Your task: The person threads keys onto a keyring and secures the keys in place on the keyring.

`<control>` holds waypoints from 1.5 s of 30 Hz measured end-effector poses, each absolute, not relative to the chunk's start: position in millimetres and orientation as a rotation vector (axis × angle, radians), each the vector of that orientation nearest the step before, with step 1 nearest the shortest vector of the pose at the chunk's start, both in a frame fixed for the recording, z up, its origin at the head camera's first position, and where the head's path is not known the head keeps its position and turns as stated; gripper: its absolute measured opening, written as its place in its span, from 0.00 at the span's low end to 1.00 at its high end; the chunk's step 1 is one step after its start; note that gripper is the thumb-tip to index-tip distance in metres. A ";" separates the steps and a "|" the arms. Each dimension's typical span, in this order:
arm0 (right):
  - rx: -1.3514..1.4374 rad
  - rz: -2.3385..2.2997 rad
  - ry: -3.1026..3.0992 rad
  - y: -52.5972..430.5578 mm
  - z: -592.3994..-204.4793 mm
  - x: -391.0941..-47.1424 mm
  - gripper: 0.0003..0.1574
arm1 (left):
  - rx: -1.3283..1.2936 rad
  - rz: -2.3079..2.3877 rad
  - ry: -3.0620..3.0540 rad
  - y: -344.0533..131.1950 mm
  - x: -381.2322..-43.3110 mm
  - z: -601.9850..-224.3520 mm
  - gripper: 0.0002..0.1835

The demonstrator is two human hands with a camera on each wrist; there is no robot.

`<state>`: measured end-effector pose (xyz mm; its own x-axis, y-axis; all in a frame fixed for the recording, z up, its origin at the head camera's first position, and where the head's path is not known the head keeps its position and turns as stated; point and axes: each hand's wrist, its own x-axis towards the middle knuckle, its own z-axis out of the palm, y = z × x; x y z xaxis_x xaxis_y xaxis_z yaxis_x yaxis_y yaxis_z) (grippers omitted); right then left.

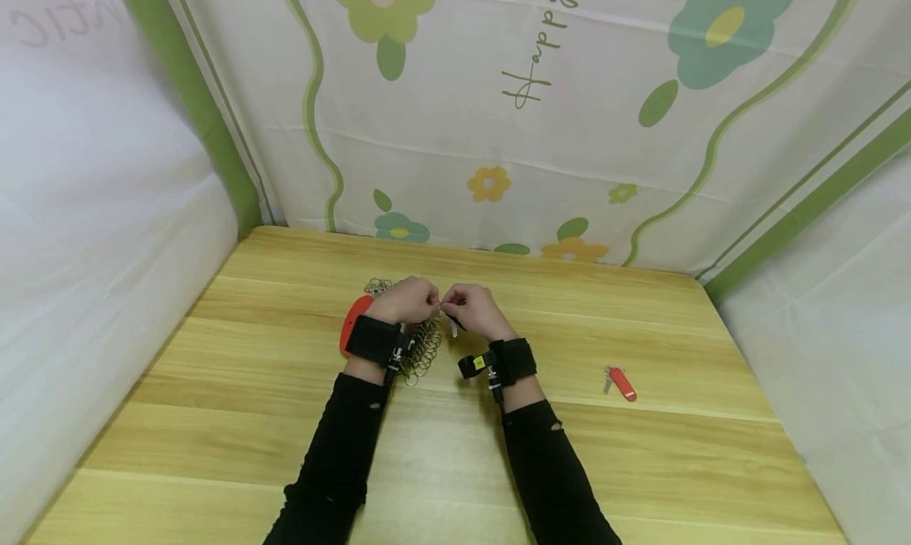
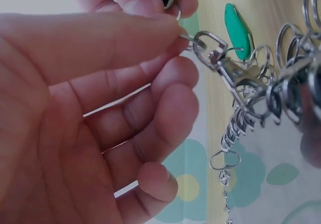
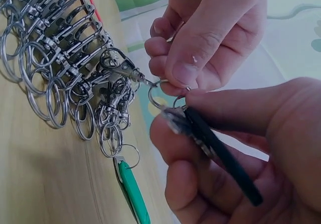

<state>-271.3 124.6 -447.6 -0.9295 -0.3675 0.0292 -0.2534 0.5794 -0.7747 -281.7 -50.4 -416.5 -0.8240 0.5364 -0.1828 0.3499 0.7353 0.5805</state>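
My left hand point(image 1: 407, 300) pinches a metal key ring point(image 3: 150, 96) between thumb and forefinger. The ring hangs from a silver swivel snap hook point(image 2: 213, 53). Facing it, my right hand point(image 1: 478, 312) holds a flat black piece point(image 3: 225, 158), with a small ring at its top, between thumb and fingers. Blurred metal parts beside the black piece are too unclear to name. The two rings meet at the fingertips; whether they are linked I cannot tell. Several more snap hooks with split rings point(image 3: 55, 103) crowd beside the left hand. A green folding piece point(image 3: 131, 191) hangs from one ring.
A red rounded object point(image 1: 353, 323) lies partly under my left wrist, among the hooks. To the right on the wooden table point(image 1: 676, 466) lies a red piece point(image 1: 622, 384) with a small metal key-like part point(image 1: 608, 380). Fabric walls point(image 1: 441, 134) surround the table's back and sides.
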 end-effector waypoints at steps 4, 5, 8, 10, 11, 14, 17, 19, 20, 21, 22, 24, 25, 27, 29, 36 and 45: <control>-0.507 -1.299 2.667 124.8 -448.0 -270.7 0.06 | 0.695 0.790 2.593 -50.9 -281.6 -416.8 0.12; -0.500 -1.305 2.666 124.9 -448.2 -270.5 0.06 | 0.697 0.791 2.593 -51.0 -281.6 -416.7 0.12; -0.482 -1.311 2.669 124.8 -448.4 -270.5 0.06 | 0.702 0.800 2.586 -51.4 -281.2 -416.1 0.12; -0.474 -1.308 2.675 124.7 -448.8 -270.8 0.06 | 0.697 0.802 2.585 -51.1 -281.0 -415.8 0.12; -0.475 -1.306 2.677 124.7 -449.1 -271.1 0.06 | 0.691 0.801 2.584 -50.9 -281.0 -415.8 0.12; -0.489 -1.308 2.679 125.2 -450.1 -271.7 0.06 | 0.679 0.789 2.592 -50.5 -281.2 -415.9 0.13; -0.512 -1.309 2.679 125.4 -450.0 -271.1 0.06 | 0.674 0.762 2.610 -50.0 -281.7 -416.7 0.13; -0.519 -1.303 2.682 125.2 -449.6 -270.7 0.06 | 0.676 0.743 2.621 -49.7 -281.8 -416.8 0.13; -0.523 -1.300 2.683 125.0 -449.4 -270.5 0.06 | 0.677 0.737 2.626 -49.5 -281.8 -416.8 0.13; -0.527 -1.296 2.684 124.8 -448.9 -270.3 0.05 | 0.678 0.727 2.631 -49.4 -281.9 -417.0 0.13; -0.530 -1.294 2.683 124.6 -448.6 -270.1 0.05 | 0.676 0.719 2.633 -49.3 -281.9 -417.1 0.13; -0.542 -1.289 2.682 124.1 -447.8 -269.7 0.05 | 0.672 0.713 2.635 -49.5 -281.7 -417.5 0.13; -0.546 -1.289 2.681 123.8 -447.2 -269.4 0.05 | 0.673 0.710 2.636 -49.5 -281.7 -417.8 0.13; -0.548 -1.292 2.681 123.5 -446.6 -269.2 0.05 | 0.673 0.722 2.633 -49.6 -281.7 -418.3 0.13; -0.543 -1.292 2.688 123.4 -446.5 -269.2 0.06 | 0.673 0.751 2.629 -49.4 -281.8 -418.4 0.12; -0.487 -1.305 2.687 122.2 -445.7 -268.9 0.07 | 0.659 0.787 2.621 -49.6 -281.8 -418.3 0.08; -0.456 -1.309 2.692 121.6 -447.0 -269.7 0.06 | 0.688 0.800 2.620 -49.8 -280.5 -415.2 0.10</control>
